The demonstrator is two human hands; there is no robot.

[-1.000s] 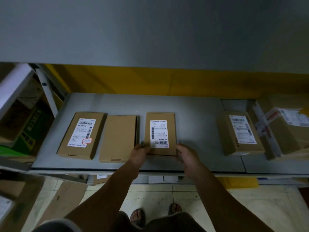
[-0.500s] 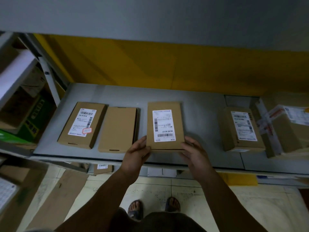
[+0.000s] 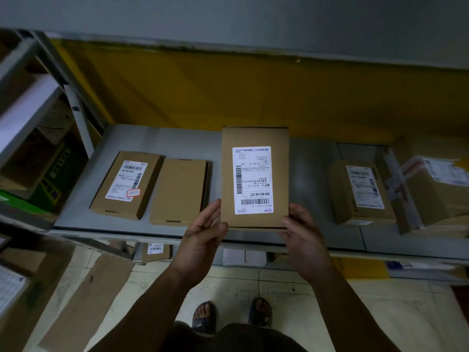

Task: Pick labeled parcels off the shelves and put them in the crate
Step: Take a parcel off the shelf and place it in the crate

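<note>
Nearest: sandalled feet (image 3: 204,317) on pale floor tiles (image 3: 228,283); flattened cardboard sheet (image 3: 83,301) low left.

Above those, both forearms reaching forward. Left grip (image 3: 203,232) closed on the near left corner of the labelled parcel (image 3: 255,138), fingers along the left edge, thumb at the corner. Right grip (image 3: 302,240) mirrored on the near right corner, thumb on the edge, fingers behind. Parcel pinched between the two at its near end only. Apparently held just clear of the grey shelf (image 3: 312,174), over the front lip, label up.

Judged light: thin, flat brown carton, carried from one end by fingertips with no visible sag. Stiff board, crisp edges, matt surface, so probably not slippery. Contents unknown; best treated as possibly fragile. Better hold likely along the two long edges or flat under the base. No squeezing of the broad labelled face.

Farther back on the shelf: labelled flat carton (image 3: 127,184) and unlabelled flat carton (image 3: 179,191) just beside each other at left. Thicker labelled box (image 3: 363,191) at right, taped parcel (image 3: 431,189) next to it. Yellow wall band (image 3: 253,92) behind all.

Crate not identifiable anywhere in view.
</note>
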